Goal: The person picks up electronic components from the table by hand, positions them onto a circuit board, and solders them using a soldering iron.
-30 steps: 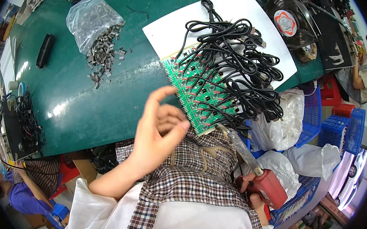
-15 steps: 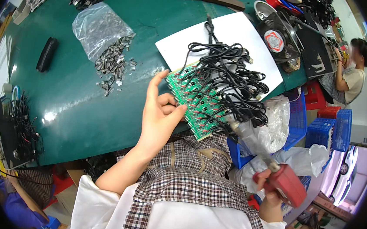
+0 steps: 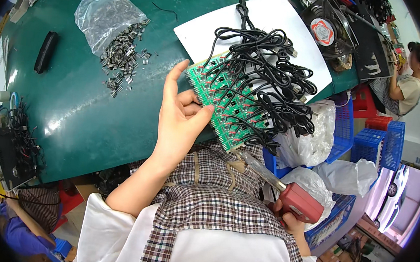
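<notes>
A green circuit board panel (image 3: 218, 94) with several small sections is tilted above the table's near edge. My left hand (image 3: 181, 111) grips its left edge between thumb and curled fingers, the index finger stretched along the side. Black cables (image 3: 270, 69) with red wire ends run from the board and lie bundled to its right, some with USB plugs. My right hand (image 3: 289, 222) is wrapped round a red gun-shaped tool (image 3: 302, 203) with a long metal barrel. The barrel's tip is close to the board's lower corner; whether it touches, I cannot tell.
A white sheet (image 3: 199, 29) lies beneath the cables. Left of it, a clear bag (image 3: 102, 17) spills small metal connectors (image 3: 122, 48). A black fan (image 3: 323, 31) stands at the far right, blue baskets (image 3: 342, 127) below. Another person (image 3: 408, 88) works at right.
The red tool has swung left and slightly up, bringing its tip from the board's right side to its lower corner. My left hand and the board have shifted slightly upward in view.
</notes>
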`<state>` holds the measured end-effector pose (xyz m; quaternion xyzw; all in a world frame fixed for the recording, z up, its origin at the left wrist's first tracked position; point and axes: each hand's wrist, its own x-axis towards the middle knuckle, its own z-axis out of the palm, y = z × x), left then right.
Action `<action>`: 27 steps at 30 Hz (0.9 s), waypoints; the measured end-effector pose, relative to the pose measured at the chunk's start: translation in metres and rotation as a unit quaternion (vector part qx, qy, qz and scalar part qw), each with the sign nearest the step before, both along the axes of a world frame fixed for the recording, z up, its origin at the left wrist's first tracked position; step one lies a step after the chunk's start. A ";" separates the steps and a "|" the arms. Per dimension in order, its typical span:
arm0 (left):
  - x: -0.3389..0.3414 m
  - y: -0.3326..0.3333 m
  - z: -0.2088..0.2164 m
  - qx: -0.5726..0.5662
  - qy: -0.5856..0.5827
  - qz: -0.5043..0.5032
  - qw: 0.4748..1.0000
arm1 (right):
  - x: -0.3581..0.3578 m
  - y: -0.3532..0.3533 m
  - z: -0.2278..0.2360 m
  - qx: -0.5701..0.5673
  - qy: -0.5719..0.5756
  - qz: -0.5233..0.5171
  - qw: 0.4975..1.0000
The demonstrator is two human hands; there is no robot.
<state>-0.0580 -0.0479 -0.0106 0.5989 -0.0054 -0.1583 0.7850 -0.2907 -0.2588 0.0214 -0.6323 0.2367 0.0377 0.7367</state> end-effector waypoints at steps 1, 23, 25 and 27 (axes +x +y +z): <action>-0.001 -0.001 0.000 0.001 0.003 0.001 1.000 | 0.000 0.001 0.000 0.002 0.000 -0.001 1.000; 0.003 0.003 0.004 -0.011 0.042 0.007 0.999 | 0.020 -0.002 0.020 0.000 -0.112 -0.050 0.992; 0.006 -0.003 0.005 -0.040 0.043 0.013 0.998 | 0.037 -0.019 0.025 -0.091 -0.159 -0.008 0.983; 0.006 -0.005 0.004 -0.067 0.042 0.019 0.997 | 0.065 -0.021 0.038 -0.134 -0.179 -0.007 0.975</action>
